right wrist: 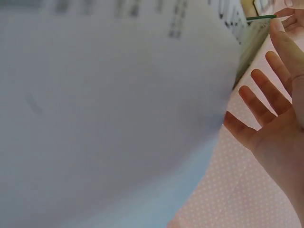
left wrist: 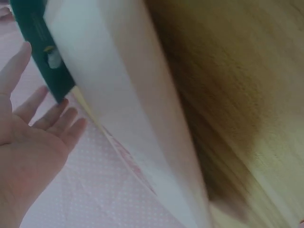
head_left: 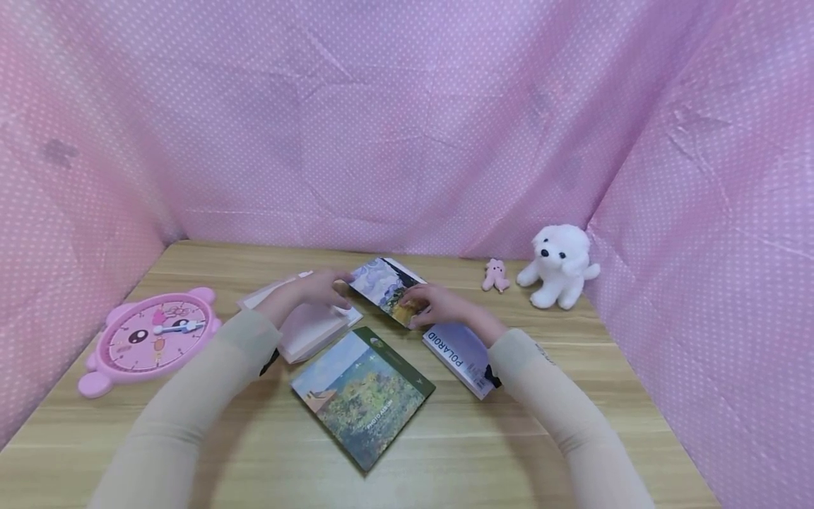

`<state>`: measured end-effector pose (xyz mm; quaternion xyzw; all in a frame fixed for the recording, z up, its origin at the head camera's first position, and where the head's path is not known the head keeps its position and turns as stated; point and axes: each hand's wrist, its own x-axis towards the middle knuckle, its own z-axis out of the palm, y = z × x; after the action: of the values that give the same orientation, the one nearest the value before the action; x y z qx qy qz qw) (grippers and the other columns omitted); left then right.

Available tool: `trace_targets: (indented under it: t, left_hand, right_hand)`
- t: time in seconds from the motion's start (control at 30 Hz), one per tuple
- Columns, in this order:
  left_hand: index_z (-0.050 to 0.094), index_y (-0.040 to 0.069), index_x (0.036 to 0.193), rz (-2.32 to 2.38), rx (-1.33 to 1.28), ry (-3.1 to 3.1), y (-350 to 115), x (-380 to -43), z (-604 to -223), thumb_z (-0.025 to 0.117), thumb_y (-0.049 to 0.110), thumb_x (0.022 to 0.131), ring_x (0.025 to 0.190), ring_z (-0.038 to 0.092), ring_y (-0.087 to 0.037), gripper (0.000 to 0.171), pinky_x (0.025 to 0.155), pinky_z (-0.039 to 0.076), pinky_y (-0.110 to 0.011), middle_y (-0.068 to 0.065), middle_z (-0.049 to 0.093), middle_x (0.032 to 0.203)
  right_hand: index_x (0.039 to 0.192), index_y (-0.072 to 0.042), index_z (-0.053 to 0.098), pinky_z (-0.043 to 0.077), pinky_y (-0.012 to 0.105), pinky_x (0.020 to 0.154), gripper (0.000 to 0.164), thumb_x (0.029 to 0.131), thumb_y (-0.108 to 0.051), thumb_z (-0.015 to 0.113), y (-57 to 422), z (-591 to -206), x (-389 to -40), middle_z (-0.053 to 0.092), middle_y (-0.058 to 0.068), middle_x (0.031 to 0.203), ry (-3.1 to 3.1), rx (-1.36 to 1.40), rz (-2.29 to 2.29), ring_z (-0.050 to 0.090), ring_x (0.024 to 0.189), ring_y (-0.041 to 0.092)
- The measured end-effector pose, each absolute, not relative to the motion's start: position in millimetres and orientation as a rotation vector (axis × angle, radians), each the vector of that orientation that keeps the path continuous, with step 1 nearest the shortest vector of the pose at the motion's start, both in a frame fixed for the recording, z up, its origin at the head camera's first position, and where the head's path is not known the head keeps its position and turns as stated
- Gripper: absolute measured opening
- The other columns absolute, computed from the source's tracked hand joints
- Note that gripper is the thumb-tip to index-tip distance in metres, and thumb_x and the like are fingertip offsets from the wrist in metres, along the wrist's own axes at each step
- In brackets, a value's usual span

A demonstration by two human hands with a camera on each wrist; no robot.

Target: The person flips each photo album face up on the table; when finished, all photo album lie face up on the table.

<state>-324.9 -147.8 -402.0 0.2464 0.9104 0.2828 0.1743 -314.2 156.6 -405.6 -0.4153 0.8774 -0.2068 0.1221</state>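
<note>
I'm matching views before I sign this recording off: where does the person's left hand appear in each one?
Head: the left hand lies left of centre, just below mid-height.
Left wrist: the left hand is at the left edge, palm showing.
Right wrist: the left hand, only partly visible, is in the top right corner, with the right hand larger below it.
Shared landmark: the pink dotted cloth.

High head view, forward-down; close wrist views, fingers (right wrist: pixel 269 89) and pink cloth (right wrist: pixel 232 178) in both.
</note>
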Motion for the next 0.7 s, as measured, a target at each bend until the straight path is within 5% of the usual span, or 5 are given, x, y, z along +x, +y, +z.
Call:
trace_targets:
  t: [0.4,0.7]
  left_hand:
    - [0.046,-0.008,0.132,0.72,0.839,2.738,-131.4,-301.8,-387.1,0.073,0.021,0.081,0.128,0.039,-0.044,0.064,0.108,0.032,-0.054,-0.029,0.041,0.139]
    - [0.04,-0.006,0.138,0.739,0.751,2.745,-125.0,-269.1,-390.4,0.073,0.023,0.082,0.129,0.039,-0.042,0.071,0.109,0.032,-0.052,-0.027,0.04,0.141]
  right_hand:
    - [0.134,-0.01,0.052,0.032,0.048,0.11,0.061,0.08,-0.029,0.075,169.3,-380.3,-287.5,0.041,0.01,0.146,2.634,-1.218,-0.567,0.036,0.135,0.031]
    - [0.139,-0.008,0.045,0.035,0.046,0.108,0.068,0.08,-0.026,0.075,176.0,-380.3,-252.9,0.038,0.01,0.149,2.63,-1.271,-0.611,0.037,0.135,0.028]
